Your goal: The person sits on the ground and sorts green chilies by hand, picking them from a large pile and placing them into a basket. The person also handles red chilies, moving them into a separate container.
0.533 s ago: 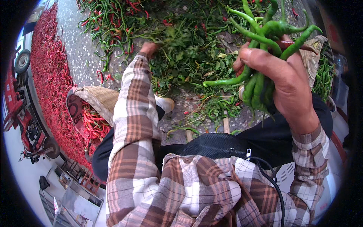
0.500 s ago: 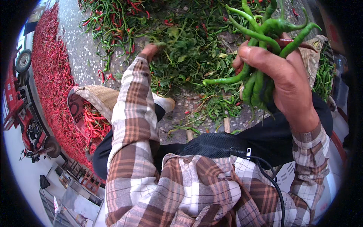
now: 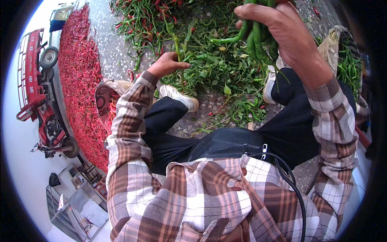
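My right hand, raised at the upper right, is closed round a bunch of long green chili peppers. Their tips hang below my fingers, and the top of the bunch runs out of the picture. At centre left, my left hand pinches a green chili stalk between thumb and fingers; what hangs from it blends into the greens behind. Below both hands lies a pile of green leaves and stalks on the floor, with some chilies mixed in.
A heap of green and red chilies lies beyond my left hand. A container with a pale rim stands by my left arm. Green chilies fill another at the right. Farther left are a band of red chilies and a red cargo tricycle.
My right hand has moved up and away with its bunch of chilies. My left hand has come nearer, a green stalk now showing upright in its grip. The whole view has shifted.
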`<state>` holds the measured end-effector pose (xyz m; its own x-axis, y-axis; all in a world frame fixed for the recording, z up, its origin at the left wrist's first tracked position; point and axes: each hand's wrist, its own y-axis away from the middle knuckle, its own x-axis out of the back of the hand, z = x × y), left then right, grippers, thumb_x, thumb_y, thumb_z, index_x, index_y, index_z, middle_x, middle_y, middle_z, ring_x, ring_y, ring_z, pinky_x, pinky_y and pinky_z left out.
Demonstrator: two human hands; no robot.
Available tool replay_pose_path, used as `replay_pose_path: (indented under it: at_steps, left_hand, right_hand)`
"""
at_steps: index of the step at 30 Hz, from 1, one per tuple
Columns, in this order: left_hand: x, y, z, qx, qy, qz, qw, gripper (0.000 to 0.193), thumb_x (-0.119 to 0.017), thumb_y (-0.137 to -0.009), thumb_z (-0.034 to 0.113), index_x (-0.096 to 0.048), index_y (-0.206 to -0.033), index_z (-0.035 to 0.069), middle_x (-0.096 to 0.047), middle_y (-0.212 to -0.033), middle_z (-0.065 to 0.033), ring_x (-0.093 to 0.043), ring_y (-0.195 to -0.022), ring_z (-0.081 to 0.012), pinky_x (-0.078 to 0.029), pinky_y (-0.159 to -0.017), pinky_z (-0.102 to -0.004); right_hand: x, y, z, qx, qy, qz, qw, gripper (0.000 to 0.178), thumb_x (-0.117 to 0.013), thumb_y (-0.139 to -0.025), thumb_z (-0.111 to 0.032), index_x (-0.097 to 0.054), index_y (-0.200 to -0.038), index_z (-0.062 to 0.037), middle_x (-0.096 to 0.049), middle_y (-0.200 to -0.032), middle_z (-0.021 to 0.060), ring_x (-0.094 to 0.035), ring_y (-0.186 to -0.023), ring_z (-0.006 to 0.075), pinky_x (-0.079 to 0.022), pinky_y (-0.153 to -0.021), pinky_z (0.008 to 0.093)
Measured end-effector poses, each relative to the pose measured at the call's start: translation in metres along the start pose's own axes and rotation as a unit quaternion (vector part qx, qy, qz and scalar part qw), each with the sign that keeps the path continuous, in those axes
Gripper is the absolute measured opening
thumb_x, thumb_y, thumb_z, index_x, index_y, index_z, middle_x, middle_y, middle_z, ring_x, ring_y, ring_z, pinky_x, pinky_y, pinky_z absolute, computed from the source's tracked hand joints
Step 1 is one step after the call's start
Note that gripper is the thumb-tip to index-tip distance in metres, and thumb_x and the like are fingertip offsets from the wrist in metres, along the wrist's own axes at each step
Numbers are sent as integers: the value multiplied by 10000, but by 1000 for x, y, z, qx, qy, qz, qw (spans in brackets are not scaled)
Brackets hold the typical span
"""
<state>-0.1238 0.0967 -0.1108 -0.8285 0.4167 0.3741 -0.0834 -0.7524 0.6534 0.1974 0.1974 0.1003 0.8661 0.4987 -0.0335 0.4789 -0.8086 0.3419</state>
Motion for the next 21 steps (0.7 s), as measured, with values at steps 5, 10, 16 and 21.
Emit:
replay_pose_path:
  at_steps: [5, 10, 16, 21]
  left_hand:
    - [7, 45, 39, 67, 107, 31, 992, 300, -718, -816, 289, -641, -959, 36, -601, -753, 22, -462, -581, -29, -332, -490, -206]
    - [4, 92, 76, 13, 147, 67, 987, 354, -627, -897, 225, -556, -1171, 12, -602, -846, 32, -505, -725, -30, -406, -625, -190]
    - [-48, 110, 118, -204, 166, 145, 954, 292, -599, -896, 95, -524, -1154, -20, -631, -923, -23, -555, -810, -63, -477, -693, -227]
    - [-80, 101, 141, -274, -107, 162, 942, 206, -605, -838, 176, -584, -960, 12, -606, -749, -204, -599, -685, -378, -474, -599, -415]
  right_hand:
    - [8, -9, 20, 89, -26, -53, 994, 79, -590, -817, -81, -568, -766, -25, -571, -623, 51, -555, -538, 127, -449, -496, 264]
    - [7, -12, 37, 88, -38, -139, 986, 235, -681, -779, -189, -614, -890, 7, -620, -789, 75, -640, -709, 150, -546, -617, 293]
    - [-17, -3, 46, -43, -159, -144, 976, 83, -674, -704, -115, -645, -723, -39, -629, -653, 55, -600, -547, 151, -492, -525, 282]
    - [-29, -8, 54, 61, -161, -157, 972, 102, -677, -717, -116, -651, -777, -38, -629, -704, 29, -591, -614, 122, -475, -586, 274]
